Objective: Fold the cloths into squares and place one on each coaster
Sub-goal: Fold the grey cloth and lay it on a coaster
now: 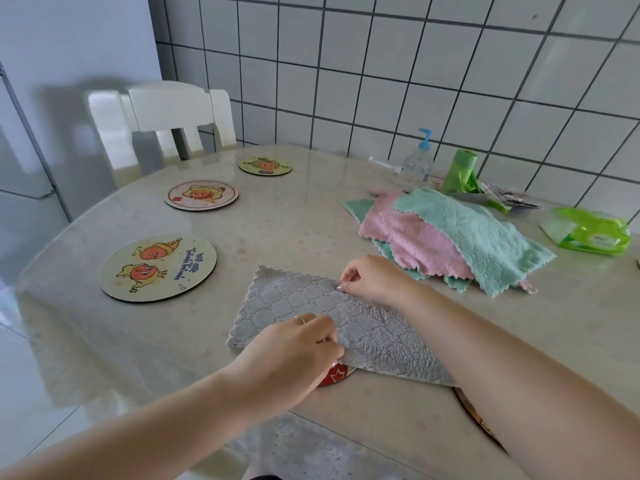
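A grey quilted cloth point(298, 303) lies on the table in front of me, partly doubled over. My left hand point(294, 351) pinches its near edge and my right hand point(370, 277) pinches its far edge. Under the cloth's near edge a red coaster point(335, 375) peeks out. Three round cartoon coasters lie bare to the left: a large one point(157, 268), a middle one point(201, 195) and a small far one point(265, 165). A pile of pink and green cloths point(450, 237) sits to the right.
A pump bottle point(419, 161), a green bag roll point(460, 171) and a green wipes pack point(588, 232) stand by the tiled wall. A white chair point(166, 116) is behind the table. Another round mat's edge point(474, 414) shows under my right forearm.
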`<state>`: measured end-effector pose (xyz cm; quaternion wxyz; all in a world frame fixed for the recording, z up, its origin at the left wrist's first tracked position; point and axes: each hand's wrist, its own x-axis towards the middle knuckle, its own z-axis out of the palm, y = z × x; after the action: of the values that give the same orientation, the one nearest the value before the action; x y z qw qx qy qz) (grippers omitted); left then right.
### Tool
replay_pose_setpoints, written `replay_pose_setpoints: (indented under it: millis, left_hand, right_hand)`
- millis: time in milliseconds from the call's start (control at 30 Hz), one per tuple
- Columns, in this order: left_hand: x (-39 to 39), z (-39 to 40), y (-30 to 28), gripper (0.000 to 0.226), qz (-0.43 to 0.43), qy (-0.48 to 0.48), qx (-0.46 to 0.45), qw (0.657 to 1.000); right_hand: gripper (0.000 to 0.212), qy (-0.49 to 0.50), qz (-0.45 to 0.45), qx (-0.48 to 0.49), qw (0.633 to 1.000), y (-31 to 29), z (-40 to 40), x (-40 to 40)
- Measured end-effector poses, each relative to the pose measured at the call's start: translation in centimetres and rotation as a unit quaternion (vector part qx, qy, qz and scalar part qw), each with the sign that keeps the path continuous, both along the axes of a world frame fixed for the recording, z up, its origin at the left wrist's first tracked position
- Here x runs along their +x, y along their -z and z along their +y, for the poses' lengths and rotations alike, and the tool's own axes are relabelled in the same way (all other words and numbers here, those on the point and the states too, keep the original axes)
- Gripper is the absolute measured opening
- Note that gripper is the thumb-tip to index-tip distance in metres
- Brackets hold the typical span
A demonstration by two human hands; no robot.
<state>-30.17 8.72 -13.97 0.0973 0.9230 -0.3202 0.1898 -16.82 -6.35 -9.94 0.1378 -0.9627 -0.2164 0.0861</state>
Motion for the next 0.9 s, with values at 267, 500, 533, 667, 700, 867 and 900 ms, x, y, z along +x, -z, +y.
replay_pose_setpoints:
  millis: [267, 500, 533, 667, 700, 867, 900]
  left_hand:
    - [-0.4, -0.1, -0.5, 0.01, -0.033, -0.019, -0.01, 0.999]
    - [-1.5, 1.7, -1.8, 0.014, 0.063, -0.124, -0.216, 0.967]
    - [-1.5, 1.9, -1.8, 0.015, 0.1, -0.131, -0.279, 0.946]
    - [-1.3, 1.6, -3.0, 0.017, 0.275, -0.152, -0.576, 0.755]
    - [-1.2, 1.5, -3.3, 0.015, 0.292, -0.149, -0.612, 0.72]
    - [-0.6, 1.7, -3.5, 0.041, 0.306, -0.129, -0.565, 0.755]
    - [-0.4, 2.0, -3.5, 0.049, 0.315, -0.132, -0.535, 0.773]
  right_hand:
    - [0.016, -0.026, -0.014, 0.016, 0.999, -0.8, -0.1, -0.3]
    - [0.008, -0.005, -0.044, 0.224, 0.974, -2.6, -2.9, -0.8]
    - [0.007, 0.001, -0.035, 0.251, 0.967, -3.0, -3.2, -1.0]
    - [0.013, -0.009, 0.041, 0.329, 0.943, -3.6, -4.1, -2.1]
    - [0.021, -0.017, 0.062, 0.33, 0.942, -3.5, -4.2, -2.5]
    - [0.051, -0.039, 0.14, 0.316, 0.938, -2.7, -4.5, -4.1]
    - [0.053, -0.034, 0.141, 0.325, 0.934, -2.5, -4.6, -4.4]
